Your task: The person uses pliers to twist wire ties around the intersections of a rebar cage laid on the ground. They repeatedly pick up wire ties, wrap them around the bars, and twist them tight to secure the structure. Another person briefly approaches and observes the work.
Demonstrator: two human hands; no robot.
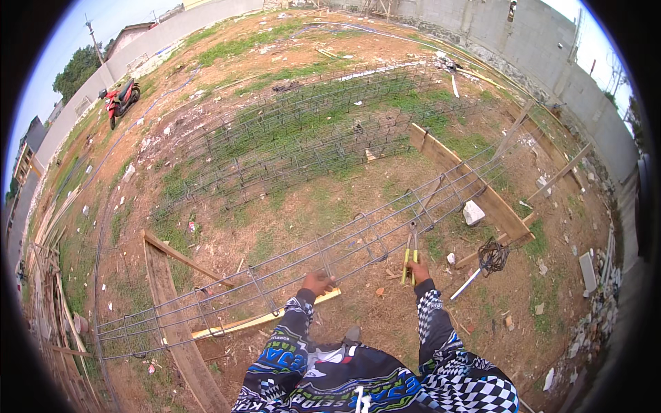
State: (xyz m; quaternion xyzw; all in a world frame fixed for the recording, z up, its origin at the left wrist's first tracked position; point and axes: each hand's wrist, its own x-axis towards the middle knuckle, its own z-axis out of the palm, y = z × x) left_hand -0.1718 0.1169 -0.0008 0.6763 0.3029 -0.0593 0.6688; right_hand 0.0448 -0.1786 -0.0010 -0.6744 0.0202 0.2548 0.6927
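Observation:
A long rebar cage of straight bars and square stirrups runs slantwise in front of me, from lower left to upper right. My left hand is at its near side, fingers closed around the lower end of a blurred stirrup. My right hand grips pincers with yellow-green handles. Their metal jaws point up and away from me, close to the near bars; whether they touch the cage I cannot tell.
Upright boards, one left and one right, support the cage. A wire coil, white stone and pale wood strip lie nearby. More rebar cages rest on the grass beyond; a red motorbike stands far left.

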